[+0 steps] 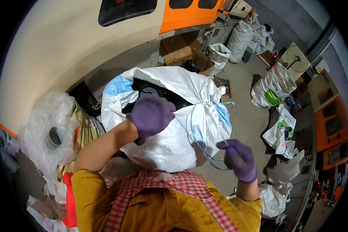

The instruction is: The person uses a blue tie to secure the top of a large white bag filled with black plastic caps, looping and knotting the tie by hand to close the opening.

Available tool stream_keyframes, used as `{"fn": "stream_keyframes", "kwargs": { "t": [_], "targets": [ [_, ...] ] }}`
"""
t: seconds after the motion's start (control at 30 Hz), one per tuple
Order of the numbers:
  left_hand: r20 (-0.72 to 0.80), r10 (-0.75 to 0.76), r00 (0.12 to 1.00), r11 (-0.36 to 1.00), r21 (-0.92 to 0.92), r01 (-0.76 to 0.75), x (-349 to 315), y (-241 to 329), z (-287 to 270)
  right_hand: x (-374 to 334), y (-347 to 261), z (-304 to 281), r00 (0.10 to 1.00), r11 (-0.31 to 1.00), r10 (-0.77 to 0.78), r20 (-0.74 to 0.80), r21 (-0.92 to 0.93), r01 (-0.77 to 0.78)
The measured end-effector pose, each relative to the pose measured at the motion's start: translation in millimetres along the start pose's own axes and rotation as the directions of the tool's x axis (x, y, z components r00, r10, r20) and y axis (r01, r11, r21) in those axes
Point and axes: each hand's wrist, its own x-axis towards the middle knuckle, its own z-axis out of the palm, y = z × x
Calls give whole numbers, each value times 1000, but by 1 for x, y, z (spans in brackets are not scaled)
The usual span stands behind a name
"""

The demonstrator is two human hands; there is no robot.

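Observation:
A big white woven sack (166, 150) with pale blue patches stands in front of me, stuffed full. Through the gap in its top show black round-edged parts (150, 89). My left hand (150, 116), in a purple knit glove, is closed at the near edge of that gap, its fingertips partly hidden. Blue string (197, 141) hangs in a loop from the gathered, tied right side of the sack's mouth. Its other end runs to my right hand (239, 159), also gloved in purple, which is closed on it to the right. A small pale tip pokes out between those fingers.
Clear plastic bags (46, 127) are heaped at the left. Behind the sack stand a cream and orange machine (85, 34), an open cardboard box (203, 62) and a white sack (219, 58). More sacks (272, 87) and a fan (295, 58) line the right side.

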Motion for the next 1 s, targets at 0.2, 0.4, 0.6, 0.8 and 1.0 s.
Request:
{"fn": "stream_keyframes", "kwargs": {
  "t": [0.2,0.4,0.6,0.8,1.0],
  "targets": [
    [-35,-133,991,952,-284,118,0,3,4,14,11,13,988,977,134,76,-176,-119],
    [-299,148,943,975,-118,-191,-5,4,18,17,28,11,993,968,113,26,-229,-104],
    [-273,456,847,890,144,-433,-13,28,54,36,36,23,999,958,24,44,-287,-11],
    [-369,558,743,824,143,-547,21,17,20,70,59,35,997,997,73,-8,41,-73],
    [-132,245,960,843,519,-143,59,-50,16,95,71,35,981,970,189,44,146,-193]
  ]
}}
